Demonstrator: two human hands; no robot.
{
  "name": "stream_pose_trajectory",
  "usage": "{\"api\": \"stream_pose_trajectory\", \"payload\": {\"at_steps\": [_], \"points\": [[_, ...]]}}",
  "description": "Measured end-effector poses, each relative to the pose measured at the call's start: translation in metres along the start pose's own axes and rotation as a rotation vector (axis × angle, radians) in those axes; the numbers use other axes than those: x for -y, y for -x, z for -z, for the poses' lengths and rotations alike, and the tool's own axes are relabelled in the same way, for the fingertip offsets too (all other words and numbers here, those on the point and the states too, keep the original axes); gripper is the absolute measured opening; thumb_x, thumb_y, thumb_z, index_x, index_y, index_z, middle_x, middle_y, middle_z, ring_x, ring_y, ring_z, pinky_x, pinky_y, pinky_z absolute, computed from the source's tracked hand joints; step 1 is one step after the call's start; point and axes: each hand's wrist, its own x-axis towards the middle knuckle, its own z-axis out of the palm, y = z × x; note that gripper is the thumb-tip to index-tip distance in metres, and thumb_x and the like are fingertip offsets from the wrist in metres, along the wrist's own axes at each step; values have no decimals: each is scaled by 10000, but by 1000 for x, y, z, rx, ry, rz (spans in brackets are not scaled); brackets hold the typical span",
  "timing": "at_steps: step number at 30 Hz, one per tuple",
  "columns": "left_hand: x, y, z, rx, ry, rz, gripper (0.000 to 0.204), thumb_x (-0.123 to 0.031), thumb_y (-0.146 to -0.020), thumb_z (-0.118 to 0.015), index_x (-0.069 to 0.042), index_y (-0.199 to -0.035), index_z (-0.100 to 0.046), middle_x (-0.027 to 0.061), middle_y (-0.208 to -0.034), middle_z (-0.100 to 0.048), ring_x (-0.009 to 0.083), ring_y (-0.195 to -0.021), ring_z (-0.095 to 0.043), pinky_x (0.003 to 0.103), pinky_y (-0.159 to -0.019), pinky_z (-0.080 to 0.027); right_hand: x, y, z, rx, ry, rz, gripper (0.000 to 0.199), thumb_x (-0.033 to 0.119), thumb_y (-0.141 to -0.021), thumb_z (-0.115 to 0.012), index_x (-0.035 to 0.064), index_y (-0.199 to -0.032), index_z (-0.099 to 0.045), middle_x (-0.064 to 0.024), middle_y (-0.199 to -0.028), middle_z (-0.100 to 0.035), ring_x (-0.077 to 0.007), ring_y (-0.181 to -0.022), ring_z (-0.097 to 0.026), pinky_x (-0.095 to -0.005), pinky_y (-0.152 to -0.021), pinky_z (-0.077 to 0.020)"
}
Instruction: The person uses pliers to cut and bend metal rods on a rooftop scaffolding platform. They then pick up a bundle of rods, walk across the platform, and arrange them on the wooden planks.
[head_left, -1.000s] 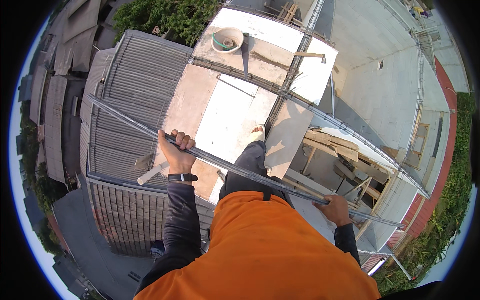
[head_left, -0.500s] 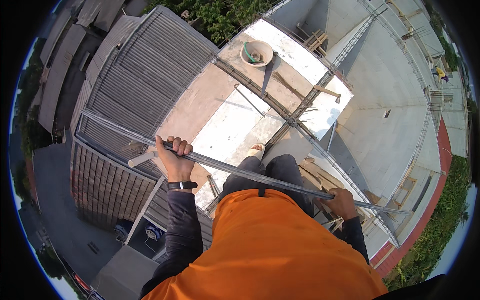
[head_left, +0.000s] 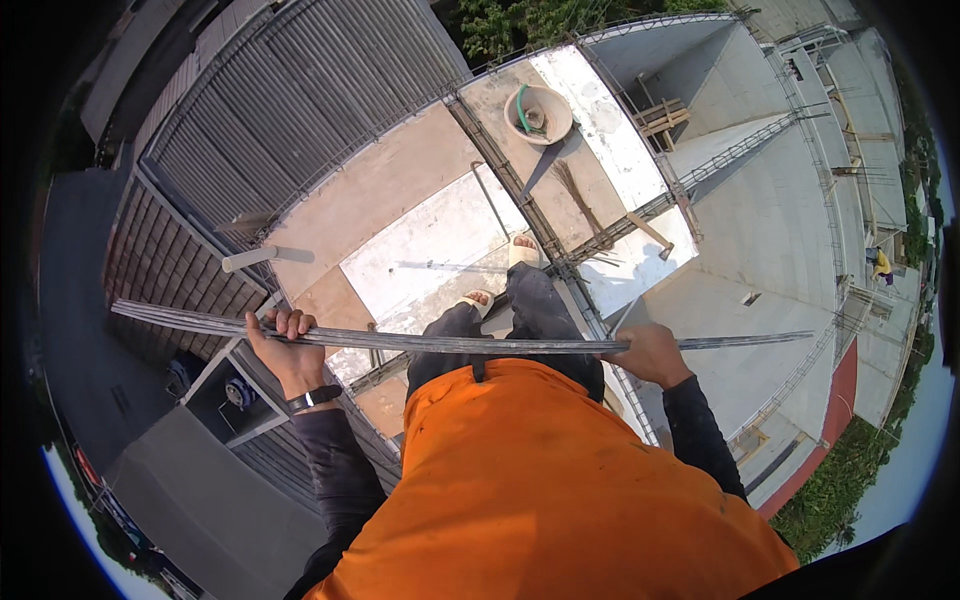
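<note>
While both arms reach forward from the orange shirt [head_left: 560,480], the left hand [head_left: 285,350] is curled tight around a bundle of long steel rods [head_left: 450,343], fingers wrapped over the top, a black watch [head_left: 315,398] on its wrist. The right hand [head_left: 650,352] grips the same rods farther along, knuckles up, fist closed around them. The rods lie level across the body at waist height, their ends running well past each hand to left and right.

Below them two feet in pale sandals [head_left: 500,275] stand on a concrete slab [head_left: 400,210]. Beyond the feet sits a round basin [head_left: 538,113] with a green hose coil in it; what else it holds is too small to tell. A broom [head_left: 575,190] lies near it. Corrugated roofs [head_left: 290,90] lie to the left, far below. At the right rim a small figure in yellow [head_left: 881,263] is barely legible.
</note>
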Motion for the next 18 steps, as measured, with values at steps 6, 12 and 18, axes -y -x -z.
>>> {"api": "stream_pose_trajectory", "payload": {"at_steps": [6,12,18], "points": [[21,27,17,-143,-4,-62,312,-350,-1025,-617,-119,-834,-530,-17,-707,-483,128,-614,-455,299,-630,-415,-31,-71,66,106,128,184,596,637,-798,-776,46,-750,-714,-179,-697,-664,-403,-717,-666,-496,-676,-510],[44,60,42,-295,54,-136,238,-290,-1042,-584,-88,-920,-550,25,-837,-574,167,-809,-563,318,-755,-486,-16,-120,116,292,315,235,609,654,-803,-767,46,-790,-738,-184,-701,-676,-392,-726,-682,-482,-699,-533],[62,66,85,-477,203,-198,270,-316,-1110,-459,-71,-1103,-572,48,-958,-625,173,-874,-596,342,-806,-529,12,-158,128,263,467,367,618,650,-774,-801,35,-827,-772,-177,-738,-708,-384,-755,-703,-482,-726,-543]]}}
